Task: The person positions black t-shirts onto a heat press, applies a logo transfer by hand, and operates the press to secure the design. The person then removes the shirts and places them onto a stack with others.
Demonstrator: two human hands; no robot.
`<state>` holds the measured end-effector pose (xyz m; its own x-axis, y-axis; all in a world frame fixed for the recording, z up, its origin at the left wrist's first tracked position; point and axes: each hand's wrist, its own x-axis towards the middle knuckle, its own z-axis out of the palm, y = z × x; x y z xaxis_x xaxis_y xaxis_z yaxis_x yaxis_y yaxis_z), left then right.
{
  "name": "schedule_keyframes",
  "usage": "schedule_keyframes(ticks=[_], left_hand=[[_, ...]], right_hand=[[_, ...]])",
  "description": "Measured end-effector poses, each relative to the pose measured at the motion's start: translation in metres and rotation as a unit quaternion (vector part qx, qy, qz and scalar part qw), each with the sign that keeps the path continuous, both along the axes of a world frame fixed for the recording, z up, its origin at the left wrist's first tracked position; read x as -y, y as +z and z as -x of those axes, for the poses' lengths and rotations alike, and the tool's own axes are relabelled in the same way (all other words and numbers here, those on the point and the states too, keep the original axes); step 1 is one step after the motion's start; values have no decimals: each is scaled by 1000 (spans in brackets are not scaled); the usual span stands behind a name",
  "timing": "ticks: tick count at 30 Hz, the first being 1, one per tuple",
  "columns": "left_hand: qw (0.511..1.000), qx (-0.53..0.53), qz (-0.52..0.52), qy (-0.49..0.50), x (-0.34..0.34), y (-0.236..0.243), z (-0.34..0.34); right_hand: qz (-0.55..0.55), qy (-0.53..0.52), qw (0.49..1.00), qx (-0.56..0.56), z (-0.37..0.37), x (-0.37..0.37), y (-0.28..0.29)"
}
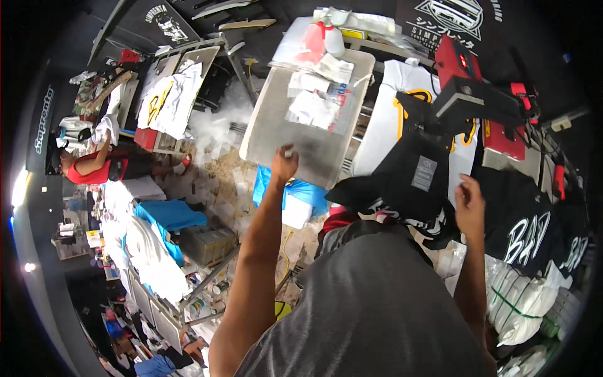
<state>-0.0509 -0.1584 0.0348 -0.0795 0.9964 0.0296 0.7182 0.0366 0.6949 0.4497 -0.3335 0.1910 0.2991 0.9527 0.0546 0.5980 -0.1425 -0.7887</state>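
My left hand [285, 163] is over the near part of a grey padded board [270, 119], its fingers curled in. A small pale bit shows at its fingertips, too small to name. My right hand [470, 206] is raised beside a black T-shirt [402, 166], fingers loosely bent and apart, holding nothing. The T-shirt lies spread in front of me under the raised head of a red heat press [461, 63]. On its upper part sits a small greyish, see-through rectangle [424, 173] with fine print. White fabric with yellow trim [389, 88] lies behind the T-shirt.
White paper pieces [314, 108] and a spray bottle [333, 41] are on the board. Black shirts with white lettering [527, 235] lie at right, above a white bundle [518, 308]. A blue bag [260, 188] hangs below the board. A person in red [94, 168] works far left.
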Motion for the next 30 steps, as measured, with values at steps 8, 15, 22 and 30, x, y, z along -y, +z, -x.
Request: schedule_keyframes(ticks=[8,15,22,30], left_hand=[[972,-185,-46,-141,-183,-25,15],[956,60,-16,-285,-117,-43,-35],[928,122,16,-352,-25,-29,-56],[957,81,114,-254,59,-26,-2]], right_hand=[[-4,-156,987,48,31,78,-10],[43,-373,926,45,35,161,-99],[247,-484,832,112,-3,225,-212],[197,-578,629,-482,-37,223,-281]])
